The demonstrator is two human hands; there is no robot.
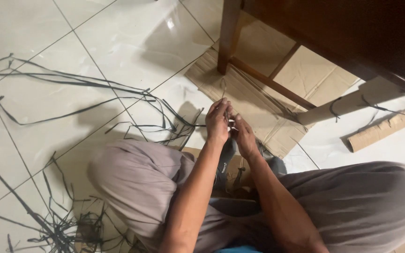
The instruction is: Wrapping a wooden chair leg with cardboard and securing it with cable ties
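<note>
Strips [71, 84]: dark green-black. Floor tiles [118, 42]: glossy white, grey grout lines. Cardboard [254, 98] beyond the fingers [221, 112]: tan brown. Chair leg [226, 37]: dark reddish brown. Trousers [137, 182]: plain grey-taupe.

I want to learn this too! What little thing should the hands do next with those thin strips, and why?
Probably draw the thin strip snug between the two hands. The left hand and right hand pinch it close together above the cardboard, and its end stands up loose. More dark strips lie on the tile floor. What the fingers form is too small to tell.
</note>
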